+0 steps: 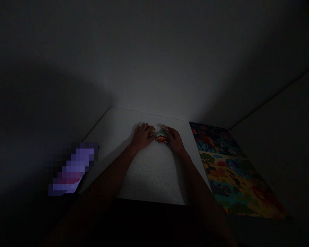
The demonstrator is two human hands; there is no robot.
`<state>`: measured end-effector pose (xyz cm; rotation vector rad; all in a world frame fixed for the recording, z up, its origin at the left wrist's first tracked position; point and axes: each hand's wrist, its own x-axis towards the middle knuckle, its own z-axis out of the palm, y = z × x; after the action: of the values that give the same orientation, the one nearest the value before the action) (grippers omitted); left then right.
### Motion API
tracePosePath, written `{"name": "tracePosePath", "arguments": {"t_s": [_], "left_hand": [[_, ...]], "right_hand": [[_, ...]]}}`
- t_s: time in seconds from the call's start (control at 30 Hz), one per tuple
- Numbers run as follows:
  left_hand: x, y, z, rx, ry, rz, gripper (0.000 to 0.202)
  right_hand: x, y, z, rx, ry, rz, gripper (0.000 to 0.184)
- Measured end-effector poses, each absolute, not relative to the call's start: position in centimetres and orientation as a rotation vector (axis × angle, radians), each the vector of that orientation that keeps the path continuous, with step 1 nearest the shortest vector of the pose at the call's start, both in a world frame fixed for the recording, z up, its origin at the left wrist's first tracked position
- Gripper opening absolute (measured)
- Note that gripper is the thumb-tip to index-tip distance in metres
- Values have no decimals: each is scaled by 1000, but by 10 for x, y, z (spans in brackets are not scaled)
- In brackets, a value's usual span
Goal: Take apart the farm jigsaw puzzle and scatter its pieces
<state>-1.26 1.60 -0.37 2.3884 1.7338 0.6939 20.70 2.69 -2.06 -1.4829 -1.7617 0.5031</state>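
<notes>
Small colourful pieces that look like jigsaw puzzle pieces (161, 138) lie in a loose heap between my hands, near the far part of the white table. My left hand (142, 136) rests palm down on the left, its fingers curled against a few yellow and red pieces (151, 130). On the other side, my right hand (174, 140) is bent around the right edge of the heap, with its fingers on the pieces. Dim light hides the exact finger contact and the pictures on the pieces.
To the right lie two colourful animal pictures: a dark one (216, 139) at the back and a brighter savanna scene (239, 181) in front. A blurred, glowing screen (77, 168) stands at the left edge of the white table (154, 178). Walls close in behind and at the sides.
</notes>
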Motion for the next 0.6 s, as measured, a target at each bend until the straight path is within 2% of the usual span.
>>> {"name": "tracePosePath", "arguments": {"t_s": [0.2, 0.33, 0.6], "left_hand": [[4, 5, -2, 2519, 1591, 670, 47], [14, -3, -1, 2626, 1485, 696, 43], [25, -13, 2, 2705, 1417, 686, 46]], "right_hand": [[205, 30, -30, -1593, -1935, 326, 60], [206, 32, -37, -1544, -2110, 211, 56], [210, 34, -29, -1535, -2174, 230, 53]]}}
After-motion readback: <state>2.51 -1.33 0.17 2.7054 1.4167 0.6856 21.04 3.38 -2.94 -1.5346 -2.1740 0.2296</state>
